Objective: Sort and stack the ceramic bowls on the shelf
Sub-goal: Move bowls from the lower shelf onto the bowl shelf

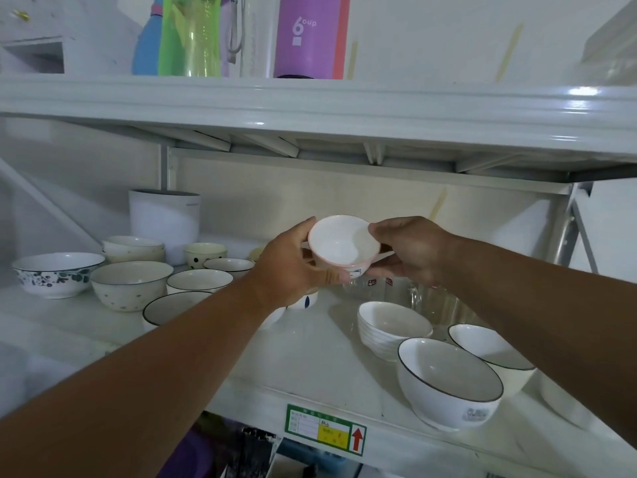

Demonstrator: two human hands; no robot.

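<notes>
Both hands hold one small pink-rimmed bowl point(343, 244) up in the air, above the middle of the shelf point(310, 353). Left hand point(293, 267) wraps under and round its left side, thumb at the rim. Right hand point(410, 250) pinches the right side, fingers under the bottom. The bowl tips so its white inside faces us.

It looks hard, smooth and shiny, so it may slip, and it would break if dropped. It seems light enough for one hand. A good place to hold is the rim with a thumb, with fingers under the foot.

Other bowls wait below. A stack of plain white bowls point(393, 331) sits to the right, near two dark-rimmed bowls point(451, 381). At the left are spotted bowls point(131, 284) and a blue flower bowl point(57, 274). I cannot see another pink-rimmed one, so its place is a guess.
</notes>
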